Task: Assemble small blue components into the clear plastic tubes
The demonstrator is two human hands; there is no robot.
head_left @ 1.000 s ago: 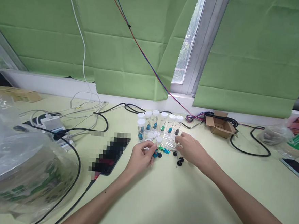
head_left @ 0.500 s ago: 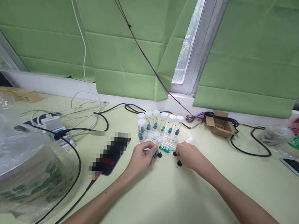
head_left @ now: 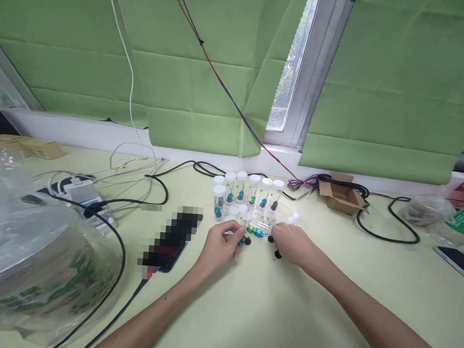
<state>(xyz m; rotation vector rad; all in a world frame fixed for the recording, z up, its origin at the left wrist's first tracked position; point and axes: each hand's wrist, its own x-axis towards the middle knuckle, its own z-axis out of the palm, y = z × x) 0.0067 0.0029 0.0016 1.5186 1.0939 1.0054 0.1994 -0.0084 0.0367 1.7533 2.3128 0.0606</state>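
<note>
My left hand [head_left: 221, 243] is closed, thumb and fingertips together, beside small blue and black pieces [head_left: 247, 241]. What is in its pinch is too small to make out. My right hand [head_left: 292, 243] is curled with its fingertips turned down, hiding what they hold. Close by it lie a black round piece [head_left: 271, 239] and another black round piece [head_left: 278, 254]. Between the hands sit small green and blue metallic pieces [head_left: 255, 231]. Behind them several clear vials [head_left: 253, 191] with white caps stand upright, holding blue, green or dark pieces. Several loose white caps [head_left: 242, 211] lie in front of the vials.
A black phone [head_left: 176, 252], partly pixelated, lies left with a cable. A large plastic-wrapped tub [head_left: 38, 266] fills the left side. A small open cardboard box [head_left: 342, 196], black cables [head_left: 394, 239] and another phone [head_left: 460, 263] are to the right. Clear plastic bags [head_left: 288, 216] lie behind my right hand.
Both hands stay in nearly the same place. My right hand has shifted very slightly left; the vials and loose pieces look unmoved.
</note>
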